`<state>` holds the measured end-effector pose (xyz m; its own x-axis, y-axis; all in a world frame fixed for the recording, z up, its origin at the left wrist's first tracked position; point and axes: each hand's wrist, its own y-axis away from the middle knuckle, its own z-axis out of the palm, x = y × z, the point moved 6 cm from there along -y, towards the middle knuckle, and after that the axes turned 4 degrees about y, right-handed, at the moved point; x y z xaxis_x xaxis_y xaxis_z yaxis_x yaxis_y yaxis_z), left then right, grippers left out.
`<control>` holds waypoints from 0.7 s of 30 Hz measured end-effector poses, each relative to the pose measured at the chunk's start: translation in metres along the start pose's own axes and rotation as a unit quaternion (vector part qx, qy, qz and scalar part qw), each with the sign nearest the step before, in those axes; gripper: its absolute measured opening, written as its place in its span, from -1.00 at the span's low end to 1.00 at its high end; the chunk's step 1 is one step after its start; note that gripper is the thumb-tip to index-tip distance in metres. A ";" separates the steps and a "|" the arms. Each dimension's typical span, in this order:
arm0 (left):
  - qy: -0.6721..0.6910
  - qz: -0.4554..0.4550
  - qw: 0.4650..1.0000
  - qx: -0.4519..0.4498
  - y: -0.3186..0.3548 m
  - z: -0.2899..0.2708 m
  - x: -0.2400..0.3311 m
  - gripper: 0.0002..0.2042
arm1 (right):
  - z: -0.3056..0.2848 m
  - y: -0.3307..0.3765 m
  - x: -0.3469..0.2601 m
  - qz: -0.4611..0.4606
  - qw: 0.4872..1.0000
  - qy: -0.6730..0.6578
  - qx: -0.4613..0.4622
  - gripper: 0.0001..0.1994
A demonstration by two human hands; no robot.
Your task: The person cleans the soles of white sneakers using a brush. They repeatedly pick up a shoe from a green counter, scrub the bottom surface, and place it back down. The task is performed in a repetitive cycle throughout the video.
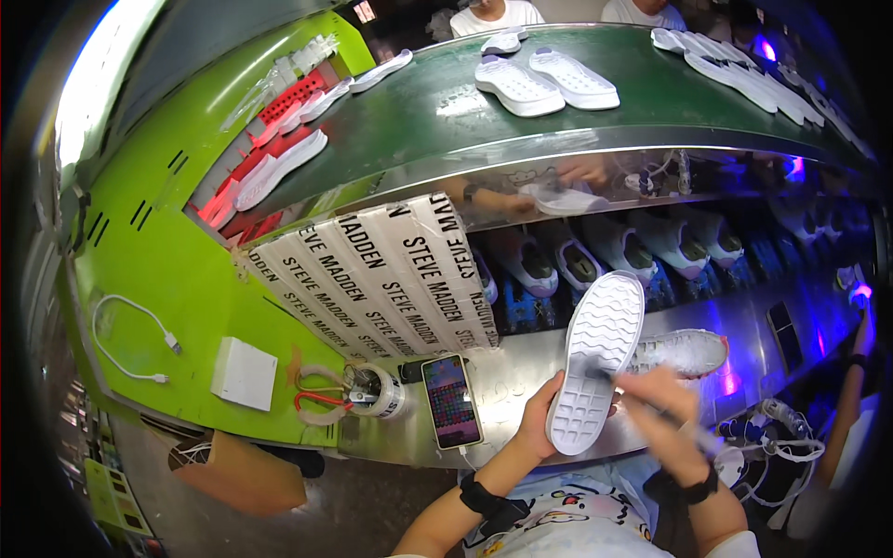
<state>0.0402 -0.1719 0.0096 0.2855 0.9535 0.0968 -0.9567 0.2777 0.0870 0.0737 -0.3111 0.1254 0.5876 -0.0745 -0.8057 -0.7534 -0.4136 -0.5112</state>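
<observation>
My left hand (538, 416) grips a white shoe sole (600, 344) by its lower left edge and holds it tilted up. The sole's face toward me has wavy ridges at one end and square recesses at the other. My right hand (665, 402), blurred by motion, is closed round a brush (595, 370) whose dark head is at the recessed part of the sole. Behind the sole, a white shoe (684, 352) with a wrinkled, shiny surface lies on the metal bench (521, 365). It is partly hidden by the sole and my right hand.
A phone (452, 402) lies beside a cup of tools (374, 391). A printed cardboard box (372, 279) stands behind. Several shoes (527, 265) sit on a lower rack; more shoes (574, 78) and soles (744, 84) lie on the green belt (409, 116). Cables (786, 437) hang at right.
</observation>
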 end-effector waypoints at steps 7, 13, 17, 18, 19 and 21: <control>-0.065 0.016 0.998 0.009 -0.007 0.007 0.021 -0.43 | 0.025 0.006 0.004 0.105 0.946 -0.155 -0.265 -0.74; -0.145 -0.178 0.971 0.072 -0.011 -0.004 0.008 -0.56 | 0.025 0.008 0.003 0.020 0.921 -0.119 -0.370 -0.76; -0.196 -0.343 0.917 0.059 -0.006 -0.025 -0.008 -0.66 | 0.021 0.009 -0.010 -0.088 0.894 -0.044 -0.437 -0.79; -0.237 -0.362 0.896 0.096 -0.006 -0.029 -0.009 -0.66 | 0.021 0.010 -0.011 -0.152 0.900 -0.028 -0.408 -0.79; -0.280 -0.379 0.872 0.130 -0.003 -0.026 -0.006 -0.66 | 0.016 0.011 -0.014 -0.216 0.900 -0.007 -0.379 -0.80; -0.459 -0.376 0.789 0.157 -0.006 -0.018 0.010 -0.59 | -0.002 0.011 -0.002 -0.107 0.915 -0.036 -0.388 -0.79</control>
<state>0.0475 -0.1618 -0.0081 0.8243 0.0049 0.5661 -0.4773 0.5439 0.6902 0.0648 -0.3179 0.1217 0.6545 0.1325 -0.7444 -0.1706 -0.9333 -0.3161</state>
